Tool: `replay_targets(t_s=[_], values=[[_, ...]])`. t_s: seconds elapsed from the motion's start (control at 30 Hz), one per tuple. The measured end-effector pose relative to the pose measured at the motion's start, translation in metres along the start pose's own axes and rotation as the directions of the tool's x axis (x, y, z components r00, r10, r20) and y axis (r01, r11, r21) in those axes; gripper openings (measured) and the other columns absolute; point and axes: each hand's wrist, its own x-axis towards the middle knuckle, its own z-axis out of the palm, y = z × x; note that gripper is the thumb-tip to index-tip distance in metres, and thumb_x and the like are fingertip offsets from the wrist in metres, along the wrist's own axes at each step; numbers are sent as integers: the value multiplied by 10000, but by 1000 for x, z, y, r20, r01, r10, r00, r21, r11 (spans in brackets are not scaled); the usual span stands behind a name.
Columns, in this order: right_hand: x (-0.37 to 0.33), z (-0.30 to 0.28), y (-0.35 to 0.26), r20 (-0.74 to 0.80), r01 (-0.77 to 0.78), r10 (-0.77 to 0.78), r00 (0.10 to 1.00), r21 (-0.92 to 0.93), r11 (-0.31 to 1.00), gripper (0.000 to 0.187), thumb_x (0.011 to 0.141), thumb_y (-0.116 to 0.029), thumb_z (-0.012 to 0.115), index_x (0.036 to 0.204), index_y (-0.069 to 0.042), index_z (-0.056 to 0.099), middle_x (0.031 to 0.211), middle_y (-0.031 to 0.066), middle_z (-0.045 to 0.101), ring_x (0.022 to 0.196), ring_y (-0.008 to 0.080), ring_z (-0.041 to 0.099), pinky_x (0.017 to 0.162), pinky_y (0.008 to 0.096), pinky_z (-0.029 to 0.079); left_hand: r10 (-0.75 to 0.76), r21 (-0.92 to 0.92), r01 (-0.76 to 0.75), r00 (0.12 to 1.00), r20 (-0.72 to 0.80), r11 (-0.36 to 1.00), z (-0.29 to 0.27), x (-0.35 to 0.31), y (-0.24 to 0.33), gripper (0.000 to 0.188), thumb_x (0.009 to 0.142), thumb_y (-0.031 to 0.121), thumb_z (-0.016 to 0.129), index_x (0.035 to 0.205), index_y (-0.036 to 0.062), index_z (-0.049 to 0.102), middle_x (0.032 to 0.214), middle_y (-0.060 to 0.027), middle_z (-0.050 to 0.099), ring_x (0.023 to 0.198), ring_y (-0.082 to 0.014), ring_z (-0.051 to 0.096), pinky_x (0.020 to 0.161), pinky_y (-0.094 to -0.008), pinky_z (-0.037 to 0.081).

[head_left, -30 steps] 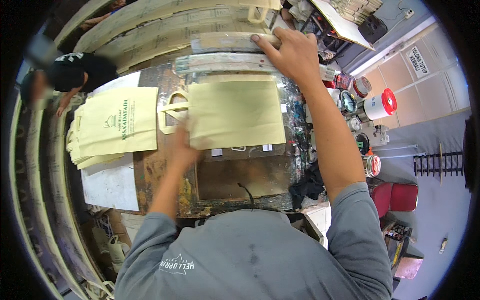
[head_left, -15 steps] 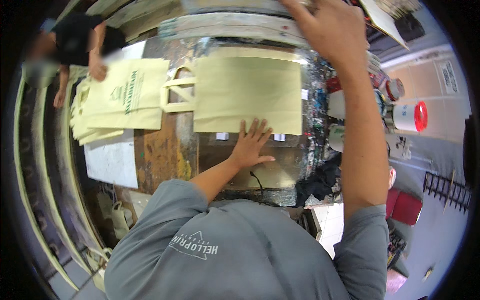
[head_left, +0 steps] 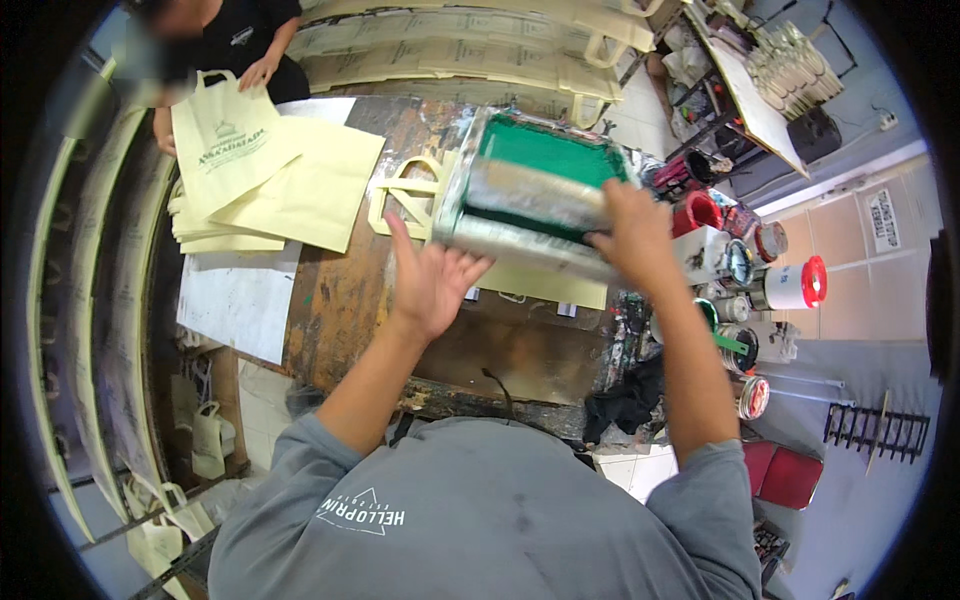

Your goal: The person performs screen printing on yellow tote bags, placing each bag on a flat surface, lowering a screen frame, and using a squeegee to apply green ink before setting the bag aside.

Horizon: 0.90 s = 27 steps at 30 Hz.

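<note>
Two bare hands are yours, both at a rectangular, silvery screen frame [head_left: 515,243] over the middle of the brown, paint-stained wooden bench [head_left: 325,290]. Your left hand [head_left: 432,285] is at the frame's near left corner, palm turned up, fingers loosely spread; contact with the rail cannot be confirmed. Your right hand [head_left: 640,235] is blurred at the right end of a long tan and grey bar [head_left: 540,190] lying across the frame. Its fingers are bent around that end, but you cannot tell whether they pinch the bar, the rail or both.

Bright green ink [head_left: 550,145] coats the frame's far inner part. Below the frame you have a pale yellow fabric bag [head_left: 560,285], its near strip showing and its looped handles reaching out to the left; whether frame and bag touch is unclear.

To your left, a co-worker's hand [head_left: 258,72] is at a printed pale yellow bag [head_left: 225,140] above a pile of similar bags [head_left: 335,195]. A crumpled black cloth [head_left: 625,405] lies at the near right.
</note>
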Motion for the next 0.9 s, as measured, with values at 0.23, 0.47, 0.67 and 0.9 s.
replay_targets(t_s=[0.23,0.47,0.67,0.9], values=[[-25,57,0,293,-143,99,951,135,980,629,774,-305,907,1267,-131,558,1182,102,649,1176,343,630,925,546,492,-140,310,191,974,-177,931,-107,-5,-49,1257,887,965,298,1663,-13,143,1586,-320,404,1453,-395,486,1163,-494,468],[-78,85,-36,175,-114,93,980,114,987,615,717,-244,919,1215,-145,571,1122,75,639,1087,315,616,878,517,430,-96,344,166,972,-213,924,-117,1,-63,1119,945,903,326,1646,34,242,1509,-274,511,1346,-397,584,1135,-483,499],[-50,127,-28,-17,-136,137,990,38,990,466,745,-174,858,1148,-170,623,1057,47,639,1023,287,605,885,491,392,-83,349,173,963,-258,921,-123,-3,-67,1108,959,886,318,1640,15,238,1485,-275,520,1341,-394,588,1141,-491,499],[74,197,43,-105,-152,146,984,-46,987,516,728,-233,901,1138,-165,596,1093,49,635,1065,297,604,880,487,418,-120,327,230,939,-323,916,-117,2,-64,1181,914,935,307,1636,3,247,1495,-299,505,1331,-393,593,1146,-484,494]])
